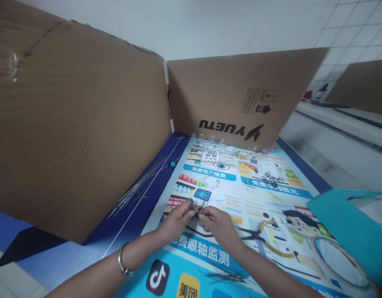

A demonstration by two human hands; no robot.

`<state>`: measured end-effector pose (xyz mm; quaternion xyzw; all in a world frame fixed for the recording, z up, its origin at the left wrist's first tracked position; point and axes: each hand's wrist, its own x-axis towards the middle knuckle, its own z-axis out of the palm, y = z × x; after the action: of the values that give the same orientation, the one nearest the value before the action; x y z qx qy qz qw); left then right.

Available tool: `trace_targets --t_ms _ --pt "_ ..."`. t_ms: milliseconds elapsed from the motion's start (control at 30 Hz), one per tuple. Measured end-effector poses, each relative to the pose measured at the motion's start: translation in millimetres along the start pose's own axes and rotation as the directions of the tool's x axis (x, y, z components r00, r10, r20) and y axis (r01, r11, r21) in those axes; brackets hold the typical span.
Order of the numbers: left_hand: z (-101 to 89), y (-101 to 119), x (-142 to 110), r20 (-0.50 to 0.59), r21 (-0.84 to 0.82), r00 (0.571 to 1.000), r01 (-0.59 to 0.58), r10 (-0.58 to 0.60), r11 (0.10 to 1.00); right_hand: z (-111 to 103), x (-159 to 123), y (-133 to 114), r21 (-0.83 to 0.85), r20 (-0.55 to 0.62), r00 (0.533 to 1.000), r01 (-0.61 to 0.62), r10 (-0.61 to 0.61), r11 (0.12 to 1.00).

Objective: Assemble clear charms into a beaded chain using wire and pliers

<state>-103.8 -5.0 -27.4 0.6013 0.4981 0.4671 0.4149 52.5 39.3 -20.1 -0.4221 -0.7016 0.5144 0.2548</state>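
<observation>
My left hand [177,218] and my right hand [216,222] meet over a printed poster [209,256] that covers the table. Both pinch a small bundle of thin dark wires [197,205] between fingertips, and the wire ends stick up above the fingers. A silver bangle [122,260] sits on my left wrist. Yellow-handled pliers [265,238] lie just right of my right hand.
Cardboard walls stand at the left [76,132] and the back [240,95]. Long thin wires [138,190] lie by the left wall. Small clear pieces [216,142] line the back wall, dark rings [273,179] lie beyond. A teal folder [349,223] and loose dark wires [225,276] lie nearby.
</observation>
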Motion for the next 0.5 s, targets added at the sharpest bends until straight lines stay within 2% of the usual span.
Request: trace_targets --t_ms 333,500 --pt "4.7 6.6 -3.0 -0.05 0.147 0.998 0.036 -0.028 0.988 1.8 0.6 -6.9 -0.287 -0.034 0.986 0.146 -0.163 0.947" --pt "4.9 7.2 -4.5 -0.073 0.171 0.997 0.047 -0.035 0.984 4.1 0.9 -7.2 -0.357 -0.037 0.966 0.227 -0.257 0.906"
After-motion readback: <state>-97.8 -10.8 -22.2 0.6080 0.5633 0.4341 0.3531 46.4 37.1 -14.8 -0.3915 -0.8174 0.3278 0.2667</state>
